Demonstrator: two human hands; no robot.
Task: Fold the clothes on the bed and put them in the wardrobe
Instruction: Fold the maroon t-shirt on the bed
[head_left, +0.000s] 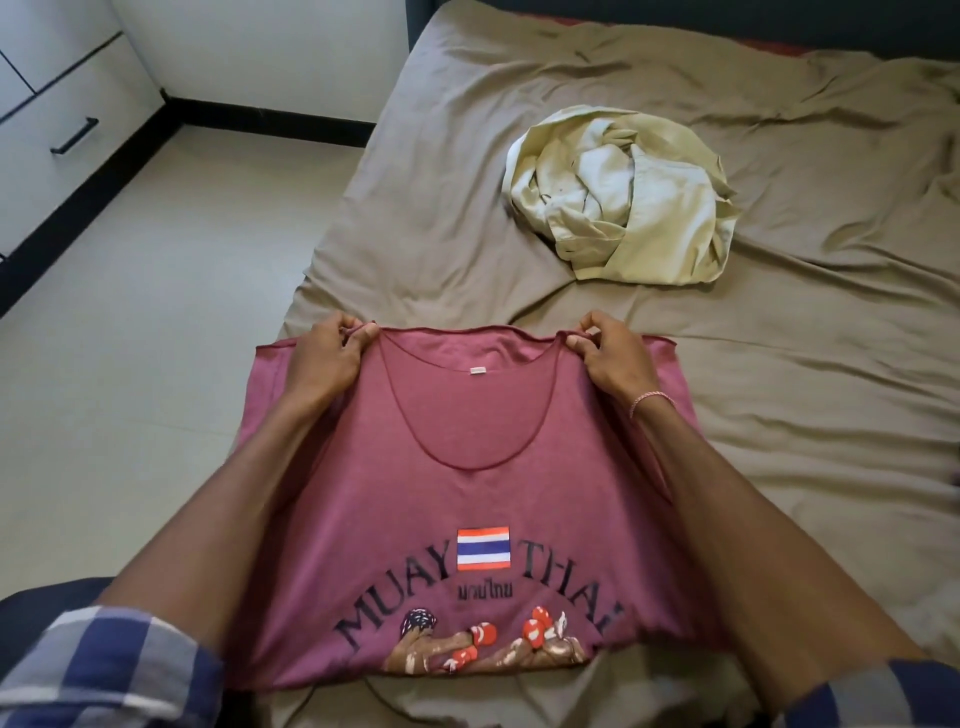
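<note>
Now, orientation: your maroon tank top (467, 467) lies print side up, neckline pointing away from you and printed end nearest you. Its long axis runs straight out from your body along the bed.
Print: a striped flag, the words MUAY THAI and boxing figures, cut off at the near edge.
Position: the top sits on the near left part of the bed, its left edge close to the mattress edge.
Surface: a wrinkled brown bedsheet (779, 364) carries it. A crumpled pale yellow garment (623, 197) lies farther up the bed, well apart from the top.
Room: a light tiled floor (156, 312) lies to your left, with a white cabinet (52, 78) bearing a black handle (74, 136) beyond it.
Left hand (324, 358): your fingers pinch the left shoulder strap at its far end.
Right hand (605, 358): your fingers pinch the right strap the same way, and a pink bracelet (652, 402) sits on that wrist.
Spacing: the neckline lies between your two hands.
</note>
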